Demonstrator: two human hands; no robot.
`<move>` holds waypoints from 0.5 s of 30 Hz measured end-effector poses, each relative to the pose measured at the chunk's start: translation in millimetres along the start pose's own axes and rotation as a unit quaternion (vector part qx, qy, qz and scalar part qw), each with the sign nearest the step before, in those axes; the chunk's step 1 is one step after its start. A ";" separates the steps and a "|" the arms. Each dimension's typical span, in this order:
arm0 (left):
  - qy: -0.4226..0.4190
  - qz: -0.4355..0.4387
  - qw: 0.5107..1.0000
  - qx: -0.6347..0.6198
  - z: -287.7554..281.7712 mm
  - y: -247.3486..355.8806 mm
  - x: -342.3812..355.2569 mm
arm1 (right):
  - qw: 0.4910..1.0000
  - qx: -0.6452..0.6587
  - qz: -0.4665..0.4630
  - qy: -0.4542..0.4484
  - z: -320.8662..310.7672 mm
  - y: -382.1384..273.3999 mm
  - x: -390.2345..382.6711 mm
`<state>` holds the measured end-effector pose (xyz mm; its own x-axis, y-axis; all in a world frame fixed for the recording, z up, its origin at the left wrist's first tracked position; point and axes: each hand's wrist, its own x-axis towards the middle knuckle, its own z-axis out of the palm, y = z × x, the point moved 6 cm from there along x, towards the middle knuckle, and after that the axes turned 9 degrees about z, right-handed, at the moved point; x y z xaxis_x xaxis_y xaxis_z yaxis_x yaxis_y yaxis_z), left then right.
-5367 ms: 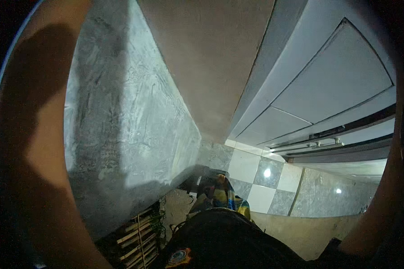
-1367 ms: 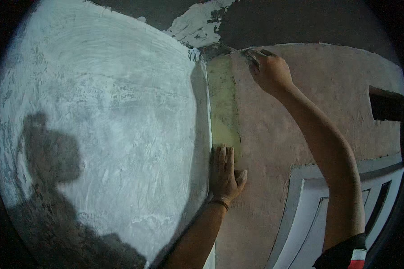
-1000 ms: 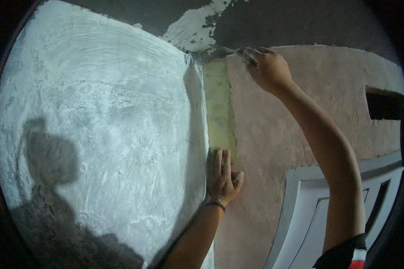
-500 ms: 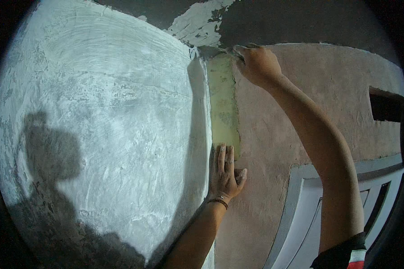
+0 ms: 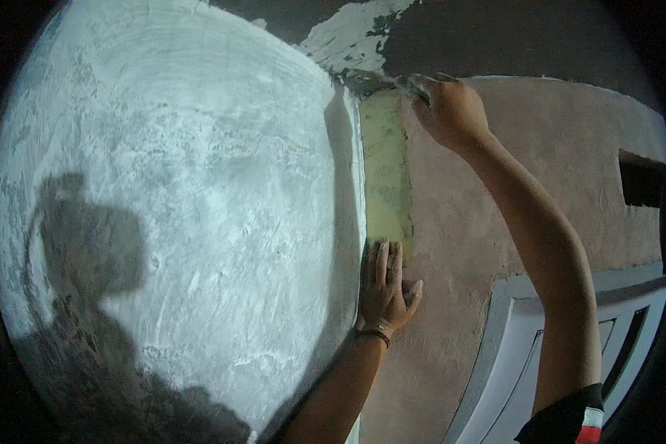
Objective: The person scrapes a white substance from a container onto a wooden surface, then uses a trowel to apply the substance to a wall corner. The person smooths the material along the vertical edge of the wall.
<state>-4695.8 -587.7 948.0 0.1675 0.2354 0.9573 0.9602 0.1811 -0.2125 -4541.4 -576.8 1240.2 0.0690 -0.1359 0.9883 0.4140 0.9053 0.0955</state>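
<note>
My right hand (image 5: 451, 111) is raised to the top of the wall corner, its fingers closed round a putty knife. The putty knife's grey blade (image 5: 366, 81) points left and meets the corner just under the dark ceiling. Below it runs an upright yellow-green strip (image 5: 386, 170) with a ragged right edge, beside the corner line. My left hand (image 5: 389, 296) lies with fingers stretched upward over the strip's lower end, thumb out to the right on the pinkish wall. Whether the strip is a loose piece or part of the wall, I cannot tell.
On the left stands a whitish, streaky plastered wall (image 5: 237, 207) carrying my shadow. A bare pinkish-brown wall (image 5: 451, 200) is on the right, with a dark rectangular opening (image 5: 641, 180) and a pale framed door (image 5: 518, 355). White smears (image 5: 351, 37) mark the dark ceiling (image 5: 481, 37).
The whole view has shifted, so the corner and both hands appear farther right. Against the wall, my hands and the putty knife stay in nearly the same places.
</note>
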 end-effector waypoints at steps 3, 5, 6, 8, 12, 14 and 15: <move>0.004 0.006 1.000 -0.012 -1.7 1.1 0.1 | 0.997 -0.035 -0.016 -0.060 11.1 -1.7 0.3; -0.019 -0.007 1.000 0.009 -0.1 0.0 -0.5 | 0.997 -0.031 -0.010 -0.069 12.2 -3.5 0.5; -0.018 -0.004 1.000 0.006 -0.6 0.2 -0.4 | 0.997 -0.001 -0.047 -0.064 9.5 -8.8 -1.0; 0.014 0.015 1.000 0.004 -3.8 1.8 0.3 | 0.999 -0.007 -0.030 0.007 -1.8 -9.0 -1.4; 0.017 0.014 1.000 -0.007 -1.2 0.1 -0.6 | 0.998 -0.039 -0.027 -0.051 6.4 -11.2 -2.0; 0.012 0.005 1.000 -0.023 1.9 -2.3 -1.0 | 0.996 -0.048 -0.023 -0.065 13.4 -13.9 4.0; 0.018 0.007 0.999 -0.029 1.3 -1.8 -1.8 | 0.998 -0.032 -0.023 -0.056 15.0 -12.3 2.9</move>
<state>-4698.2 -587.2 946.4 0.1879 0.2022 0.9612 0.9691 0.1212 -0.2150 -4559.9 -582.3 1243.6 -0.0530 -0.1280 0.9904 0.4719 0.8708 0.1378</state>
